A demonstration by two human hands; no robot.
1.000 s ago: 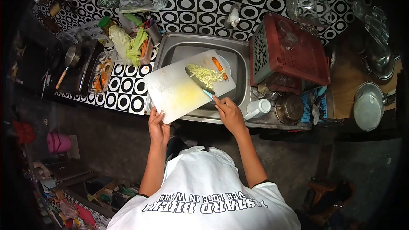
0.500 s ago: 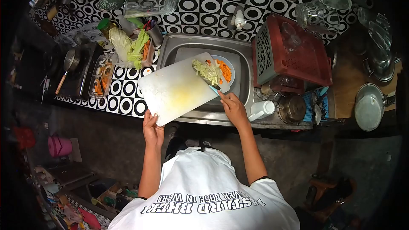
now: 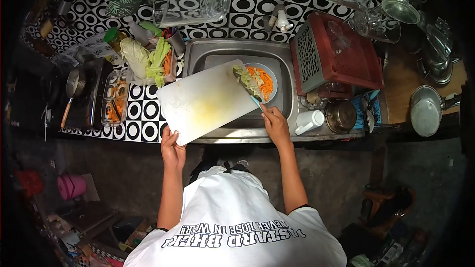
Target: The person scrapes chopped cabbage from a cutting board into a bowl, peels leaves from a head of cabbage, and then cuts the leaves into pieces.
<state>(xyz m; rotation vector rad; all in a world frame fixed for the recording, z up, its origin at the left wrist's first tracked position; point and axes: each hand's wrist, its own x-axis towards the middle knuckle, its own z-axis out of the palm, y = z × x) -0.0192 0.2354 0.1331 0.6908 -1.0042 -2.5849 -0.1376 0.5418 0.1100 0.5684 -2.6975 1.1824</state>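
My left hand (image 3: 173,149) grips the near left corner of a white cutting board (image 3: 198,101), which slants over the sink with its far right end at a bowl. Shredded cabbage (image 3: 246,80) lies at that far end and spills over the edge. My right hand (image 3: 275,124) is closed round the light-blue handle of a knife (image 3: 256,100); its dark blade rests along the board's end beside the cabbage. The bowl (image 3: 271,73), partly hidden by the board, holds orange carrot strips (image 3: 265,85).
The steel sink (image 3: 237,44) surrounds the bowl. To its right stand a red dish rack (image 3: 341,64), a white mug (image 3: 310,121) and a metal pot (image 3: 340,116). On the left are a whole cabbage (image 3: 134,58), a container of cut carrots (image 3: 115,118) and a stove with a strainer (image 3: 74,86).
Much of the shredded cabbage has moved off the board towards the bowl, leaving a smaller heap at the edge. More carrot strips show. The knife has shifted slightly right, along with my right hand.
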